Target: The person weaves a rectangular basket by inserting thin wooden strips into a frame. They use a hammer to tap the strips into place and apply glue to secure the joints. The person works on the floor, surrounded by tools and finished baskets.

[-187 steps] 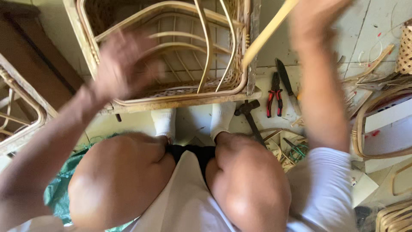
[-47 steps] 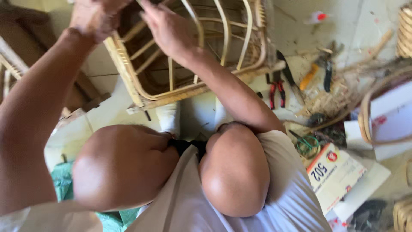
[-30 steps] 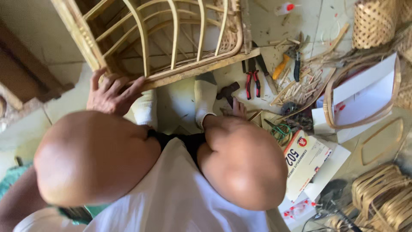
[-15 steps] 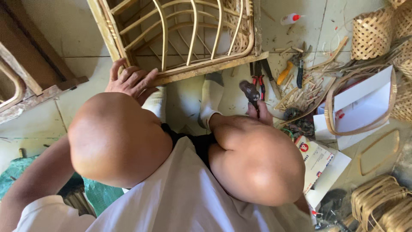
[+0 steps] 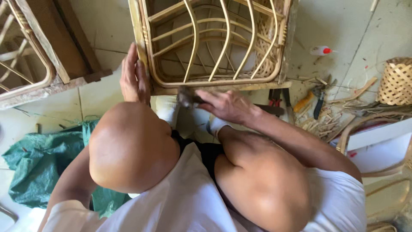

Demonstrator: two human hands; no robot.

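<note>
The person wears a white short-sleeved shirt, its loose hem falling between the thighs and one sleeve bunched at the right shoulder. Under the hem shows a strip of black shorts. Both knees are bare and rounded. White socks cover the feet, seen just below the fingers (image 5: 201,95) of the right hand (image 5: 227,105). Both forearms are bare, with no watch, ring or glove on either wrist. The left hand (image 5: 132,77) is bare too, its fingers long and unadorned, nails short.
</note>
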